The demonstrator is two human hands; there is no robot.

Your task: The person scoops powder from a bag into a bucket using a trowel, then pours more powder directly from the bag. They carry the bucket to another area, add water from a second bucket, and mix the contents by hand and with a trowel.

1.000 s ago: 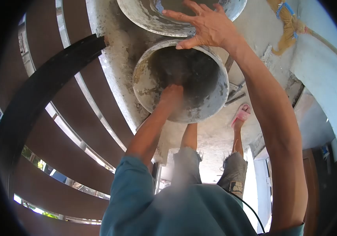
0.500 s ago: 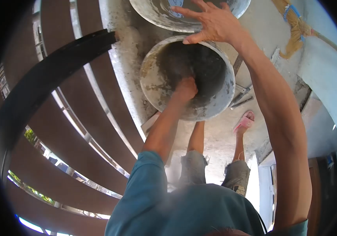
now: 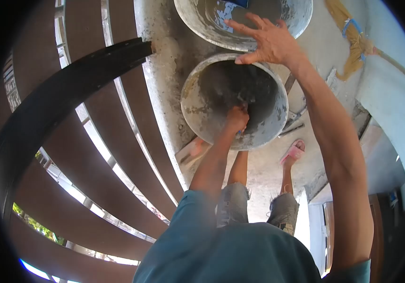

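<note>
My left hand (image 3: 238, 119) reaches down into a pale bucket (image 3: 191, 89) smeared with grey residue. Its fingers are wrapped round a tool whose blue handle end (image 3: 240, 132) shows below the fist; the working end is blurred against the dark grey wet mix (image 3: 219, 82). My right hand (image 3: 271, 45) has its fingers spread, with the thumb at the bucket's far rim and the other fingers over a second basin (image 3: 198, 34). That basin holds watery liquid, and a dark blue thing (image 3: 238, 2) is partly cut off at the frame's top.
A curved black bar (image 3: 70, 80) and brown slats (image 3: 113, 118) run along the left. On the right lies a tan broom (image 3: 351, 42) with a long handle. Metal pieces (image 3: 293, 128) lie on the floor by my foot in a pink sandal (image 3: 293, 152).
My left hand has shifted within the bucket, and the tool's blue handle end now shows. My right hand stays spread at the rim. The whole view has shifted slightly.
</note>
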